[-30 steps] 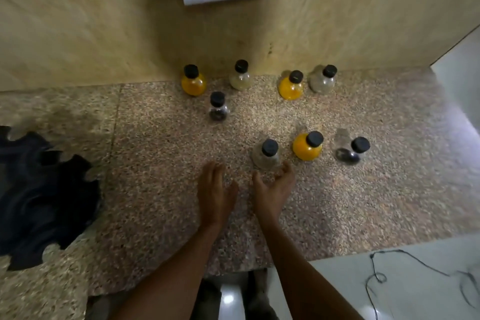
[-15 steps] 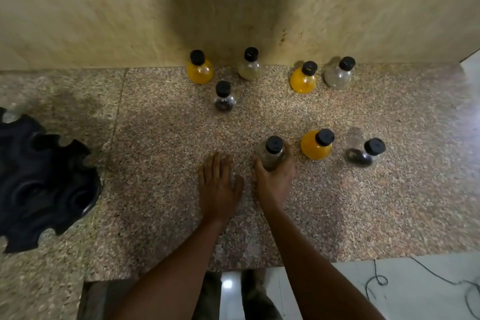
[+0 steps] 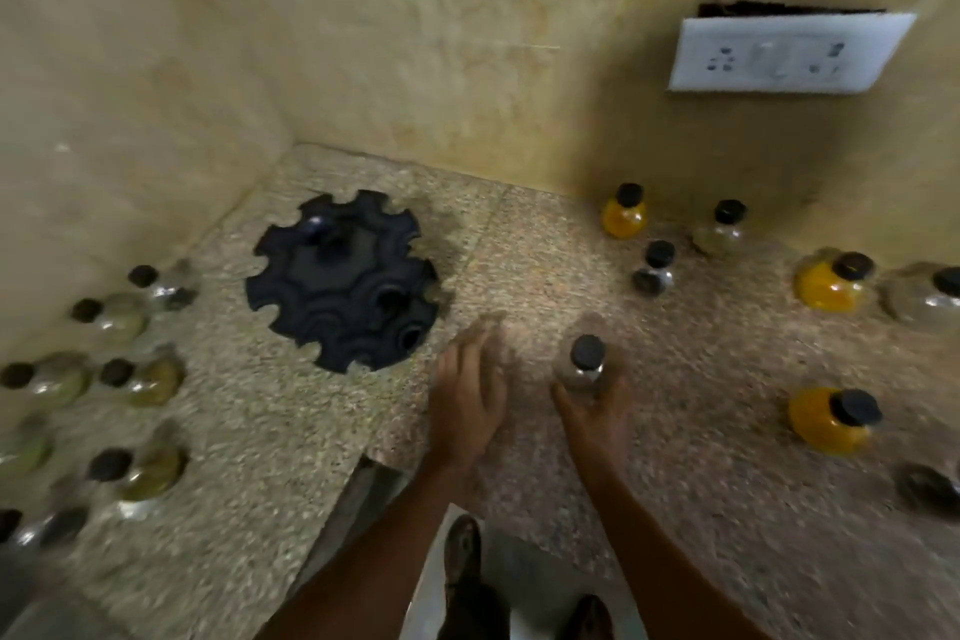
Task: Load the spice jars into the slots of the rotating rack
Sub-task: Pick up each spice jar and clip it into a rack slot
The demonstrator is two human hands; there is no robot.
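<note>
Motion blur smears the whole view — the greenish glass jars (image 3: 130, 382) along the speckled stone table's (image 3: 727, 431) left edge most. A dark-filled jar (image 3: 930, 489) is cut off at right.

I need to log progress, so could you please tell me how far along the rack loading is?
Barely begun. No jar shows in the slots of the black rack. In hand: the right hand grips one clear jar, while the left hand is open near the counter. Left: the yellow jars and others on the right, plus the blurred jars on the left.
</note>
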